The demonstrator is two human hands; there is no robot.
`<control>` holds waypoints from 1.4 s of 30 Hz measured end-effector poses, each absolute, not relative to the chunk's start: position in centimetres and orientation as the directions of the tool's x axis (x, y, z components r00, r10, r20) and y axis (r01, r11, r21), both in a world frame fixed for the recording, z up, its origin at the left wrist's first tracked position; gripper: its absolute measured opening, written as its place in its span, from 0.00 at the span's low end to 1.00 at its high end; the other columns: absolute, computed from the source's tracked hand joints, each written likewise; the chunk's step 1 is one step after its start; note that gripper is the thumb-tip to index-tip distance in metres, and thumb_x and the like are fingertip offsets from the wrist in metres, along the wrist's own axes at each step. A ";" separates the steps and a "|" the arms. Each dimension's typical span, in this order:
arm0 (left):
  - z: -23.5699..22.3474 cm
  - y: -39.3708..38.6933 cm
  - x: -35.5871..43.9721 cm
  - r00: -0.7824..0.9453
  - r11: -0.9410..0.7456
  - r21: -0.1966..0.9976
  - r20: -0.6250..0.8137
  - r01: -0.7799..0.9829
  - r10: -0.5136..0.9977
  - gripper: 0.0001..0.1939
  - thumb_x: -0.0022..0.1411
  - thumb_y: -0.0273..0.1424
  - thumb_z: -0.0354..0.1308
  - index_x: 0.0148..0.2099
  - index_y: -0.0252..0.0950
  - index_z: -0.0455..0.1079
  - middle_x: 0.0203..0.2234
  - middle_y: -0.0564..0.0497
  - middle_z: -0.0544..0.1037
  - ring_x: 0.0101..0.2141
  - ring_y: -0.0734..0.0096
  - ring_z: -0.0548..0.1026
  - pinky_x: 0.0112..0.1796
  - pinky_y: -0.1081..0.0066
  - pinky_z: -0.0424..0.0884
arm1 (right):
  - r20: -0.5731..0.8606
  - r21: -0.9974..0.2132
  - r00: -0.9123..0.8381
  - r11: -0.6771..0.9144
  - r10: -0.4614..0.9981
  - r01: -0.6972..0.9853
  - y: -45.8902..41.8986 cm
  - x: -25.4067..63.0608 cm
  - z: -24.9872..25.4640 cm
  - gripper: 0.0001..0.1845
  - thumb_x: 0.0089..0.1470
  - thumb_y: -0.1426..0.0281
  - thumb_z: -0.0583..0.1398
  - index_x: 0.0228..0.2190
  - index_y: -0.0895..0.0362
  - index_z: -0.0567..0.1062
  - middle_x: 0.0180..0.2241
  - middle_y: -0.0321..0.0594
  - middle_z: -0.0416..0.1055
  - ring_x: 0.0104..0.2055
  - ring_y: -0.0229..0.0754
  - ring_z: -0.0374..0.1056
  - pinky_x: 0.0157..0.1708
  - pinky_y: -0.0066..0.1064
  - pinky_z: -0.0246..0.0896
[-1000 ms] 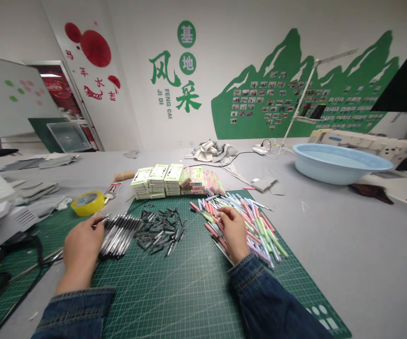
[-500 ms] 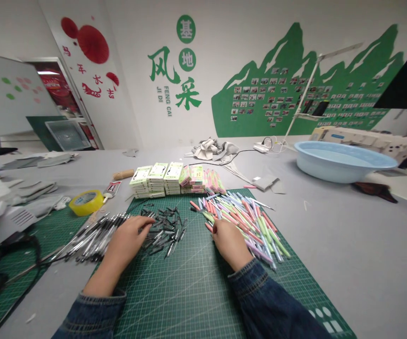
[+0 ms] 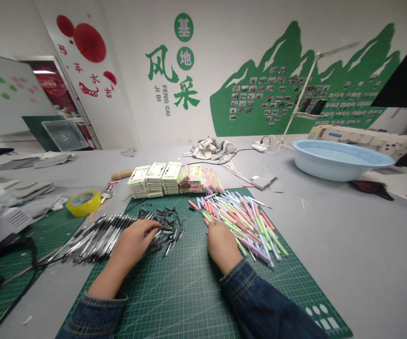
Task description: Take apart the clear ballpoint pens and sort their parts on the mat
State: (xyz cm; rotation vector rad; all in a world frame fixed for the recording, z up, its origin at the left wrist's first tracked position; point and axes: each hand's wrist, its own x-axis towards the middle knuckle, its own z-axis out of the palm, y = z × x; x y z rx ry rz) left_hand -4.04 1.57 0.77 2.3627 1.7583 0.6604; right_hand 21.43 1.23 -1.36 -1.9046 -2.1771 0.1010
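Note:
My left hand (image 3: 138,238) reaches over a scatter of small black pen caps (image 3: 168,216), with thumb and forefinger slightly apart and nothing visible between them. Beneath and left of it lie many clear pens with black ends (image 3: 101,235), roughly parallel. At the near-left edge of a heap of pastel pens (image 3: 246,221) is my right hand (image 3: 223,245), its fingers curled together and pointing away from me. The hand's back hides its grip, so what it holds cannot be made out. Both hands are above the green cutting mat (image 3: 182,292).
Stacked white-green boxes (image 3: 154,179) and pink-green boxes (image 3: 196,176) line the mat's far edge. Yellow tape (image 3: 82,202) lies left, near a white machine (image 3: 4,219). A blue basin (image 3: 341,162) stands at right, and crumpled cloth (image 3: 210,148) lies at the back.
My left hand has moved slightly right over the black caps. My right hand has shifted a little left along the pastel heap, and its fingers are less visible. The view has drifted slightly.

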 end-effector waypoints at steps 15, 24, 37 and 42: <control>0.2 0.4 -0.1 0.257 -0.302 0.349 0.169 0.887 0.952 0.07 0.59 0.34 0.52 0.35 0.40 0.70 0.34 0.51 0.74 0.35 0.67 0.72 0.36 0.70 0.64 | 0.143 -0.596 -0.056 0.131 0.988 0.792 0.8 21.8 0.8 0.07 0.58 0.71 0.50 0.38 0.56 0.66 0.26 0.38 0.72 0.27 0.40 0.68 0.27 0.28 0.49; -1.6 -0.1 2.7 0.121 -0.131 0.074 0.121 0.989 0.985 0.06 0.60 0.31 0.50 0.35 0.38 0.67 0.36 0.47 0.72 0.38 0.63 0.72 0.34 0.69 0.65 | 0.068 -0.356 -0.009 0.033 0.998 0.934 0.5 21.9 0.4 0.13 0.57 0.77 0.49 0.44 0.62 0.64 0.32 0.52 0.74 0.33 0.48 0.72 0.27 0.31 0.50; -1.6 1.6 2.2 -0.129 0.087 0.458 0.062 0.884 0.990 0.06 0.52 0.31 0.53 0.26 0.36 0.68 0.25 0.46 0.77 0.29 0.63 0.75 0.30 0.69 0.64 | -0.004 -0.971 -0.143 0.031 0.990 0.236 1.2 19.6 -1.7 0.05 0.55 0.73 0.49 0.33 0.55 0.63 0.18 0.28 0.63 0.17 0.35 0.61 0.21 0.25 0.52; -0.9 1.4 1.3 -0.041 0.117 0.964 -0.110 0.238 0.993 0.06 0.49 0.33 0.56 0.28 0.37 0.64 0.13 0.60 0.64 0.14 0.76 0.62 0.18 0.75 0.57 | -0.032 -0.991 -0.224 -0.061 0.974 -0.123 0.9 18.6 -1.8 0.06 0.50 0.69 0.54 0.32 0.57 0.66 0.20 0.28 0.64 0.18 0.32 0.61 0.20 0.24 0.50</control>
